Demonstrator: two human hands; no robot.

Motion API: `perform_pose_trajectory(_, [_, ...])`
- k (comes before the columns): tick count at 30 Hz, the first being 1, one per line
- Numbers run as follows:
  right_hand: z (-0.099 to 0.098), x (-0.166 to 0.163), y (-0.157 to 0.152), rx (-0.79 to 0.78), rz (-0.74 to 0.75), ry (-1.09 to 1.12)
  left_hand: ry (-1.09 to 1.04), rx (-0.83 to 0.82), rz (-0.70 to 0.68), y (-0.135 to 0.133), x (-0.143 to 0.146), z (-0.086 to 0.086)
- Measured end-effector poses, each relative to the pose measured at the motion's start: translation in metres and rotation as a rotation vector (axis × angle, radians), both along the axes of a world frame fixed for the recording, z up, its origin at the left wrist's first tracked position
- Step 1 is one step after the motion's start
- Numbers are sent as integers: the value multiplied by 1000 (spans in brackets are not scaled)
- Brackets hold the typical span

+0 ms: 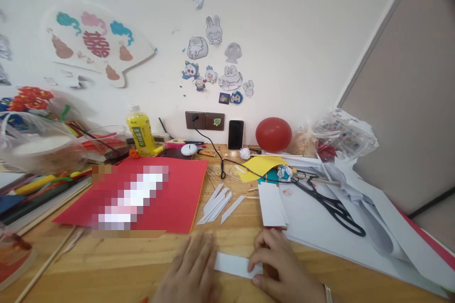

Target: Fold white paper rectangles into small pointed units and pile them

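A short white paper strip [232, 264] lies on the wooden table between my hands. My left hand [192, 267] rests flat at the strip's left end, fingers stretched out and slightly blurred. At the other end, my right hand [279, 262] pinches the strip between thumb and fingers. Several narrow folded white paper strips [218, 203] lie just beyond my hands. A stack of white paper pieces [272, 203] sits past my right hand.
Red paper [185, 189] covers the left middle. Black-handled scissors [334, 206] lie on white sheets [313, 227] at right. Along the wall stand a yellow bottle [141, 132], a phone [236, 134] and a red balloon [273, 134]. A black cable [209, 141] crosses the back.
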State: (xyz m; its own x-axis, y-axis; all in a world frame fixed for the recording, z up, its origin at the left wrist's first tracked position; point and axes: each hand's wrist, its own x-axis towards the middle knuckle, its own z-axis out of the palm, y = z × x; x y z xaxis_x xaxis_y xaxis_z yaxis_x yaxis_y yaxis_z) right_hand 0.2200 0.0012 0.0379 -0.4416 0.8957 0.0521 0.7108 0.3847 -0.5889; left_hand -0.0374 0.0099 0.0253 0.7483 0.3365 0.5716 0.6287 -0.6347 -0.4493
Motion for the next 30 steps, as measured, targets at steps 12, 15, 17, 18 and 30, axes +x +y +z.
perform_pose_trajectory(12, [-4,5,-4,155,128,161,-298,-328,-214,2,12,5])
perform_pose_trajectory(15, [3,7,-5,203,181,214,-232,-395,-185,-1,12,1])
perform_pose_trajectory(17, [7,7,-5,200,258,241,-238,-367,-203,-1,11,-1])
perform_pose_trajectory(18, [8,6,-5,196,296,243,-243,-339,-214,0,11,-1])
perform_pose_trajectory(30, [-12,-6,-8,408,415,52,-75,-154,-239,1,13,11])
